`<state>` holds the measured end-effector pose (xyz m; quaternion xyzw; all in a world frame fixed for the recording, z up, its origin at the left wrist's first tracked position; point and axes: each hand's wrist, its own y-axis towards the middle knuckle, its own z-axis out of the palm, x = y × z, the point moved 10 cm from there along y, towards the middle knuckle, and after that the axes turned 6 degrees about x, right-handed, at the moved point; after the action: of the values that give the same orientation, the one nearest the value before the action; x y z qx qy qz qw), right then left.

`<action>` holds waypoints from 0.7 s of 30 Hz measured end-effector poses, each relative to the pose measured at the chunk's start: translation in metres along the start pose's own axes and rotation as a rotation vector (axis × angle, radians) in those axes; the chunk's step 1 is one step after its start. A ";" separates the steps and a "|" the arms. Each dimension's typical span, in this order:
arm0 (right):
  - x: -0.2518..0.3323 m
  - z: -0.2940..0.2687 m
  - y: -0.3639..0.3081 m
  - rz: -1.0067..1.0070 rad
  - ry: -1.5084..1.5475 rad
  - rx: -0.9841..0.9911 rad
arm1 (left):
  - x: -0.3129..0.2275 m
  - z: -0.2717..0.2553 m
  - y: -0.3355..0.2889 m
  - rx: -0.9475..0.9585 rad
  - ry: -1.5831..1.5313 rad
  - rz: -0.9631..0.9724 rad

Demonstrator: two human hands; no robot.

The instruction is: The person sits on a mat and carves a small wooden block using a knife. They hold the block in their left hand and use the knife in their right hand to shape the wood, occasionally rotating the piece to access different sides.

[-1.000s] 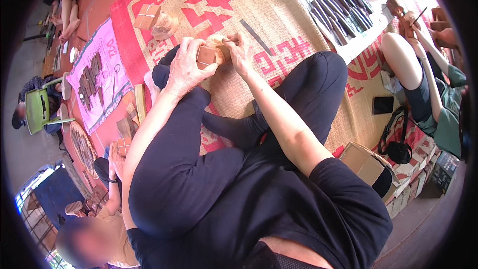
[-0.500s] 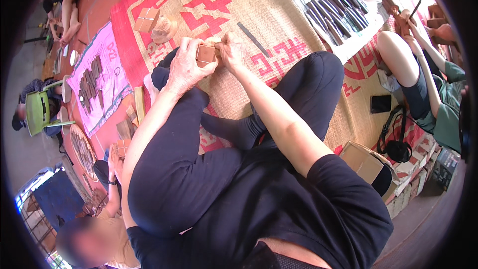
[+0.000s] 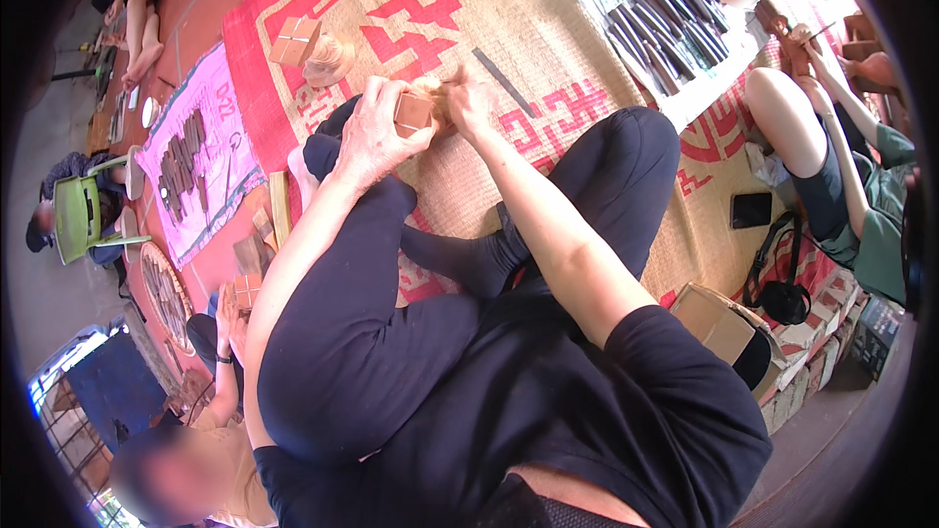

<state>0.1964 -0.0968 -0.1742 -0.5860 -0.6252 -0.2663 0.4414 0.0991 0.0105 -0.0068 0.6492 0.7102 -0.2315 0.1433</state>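
My left hand (image 3: 370, 132) is wrapped round a small square brown block (image 3: 414, 112), with a thin pale band near its lower edge. Close by on the right, my right hand (image 3: 471, 103) is closed, fingers pinched together beside the block. Pale tan material (image 3: 430, 90) shows between the two hands; its kind and the exact grip on it are hard to make out. Beyond my left hand, a similar brown block (image 3: 295, 39) tied crosswise with pale string lies on the mat. A loose tan coil of strands (image 3: 329, 61) lies against it.
A red and straw patterned mat (image 3: 548, 39) lies under me, with a dark flat strip (image 3: 504, 81) on it. Dark sticks (image 3: 660, 20) cover a white sheet at far right. Other people sit at both sides. A pink cloth (image 3: 210, 98) bears brown pieces at left.
My right hand has shifted slightly upward and right, its fingers now higher beside the block. More pale tan material shows between my hands. My left hand keeps hold of the block.
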 end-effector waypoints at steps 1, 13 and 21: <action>-0.008 -0.004 0.006 0.094 -0.038 -0.015 | 0.001 0.000 0.001 0.004 -0.003 -0.002; 0.001 0.007 0.004 -0.044 0.065 0.071 | -0.002 0.000 0.002 -0.015 0.015 0.055; 0.020 0.006 -0.021 -0.232 0.090 0.045 | 0.000 -0.003 -0.002 -0.039 0.034 0.064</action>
<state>0.1760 -0.0858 -0.1554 -0.4871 -0.6741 -0.3276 0.4483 0.0973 0.0118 -0.0040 0.6725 0.6957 -0.2018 0.1515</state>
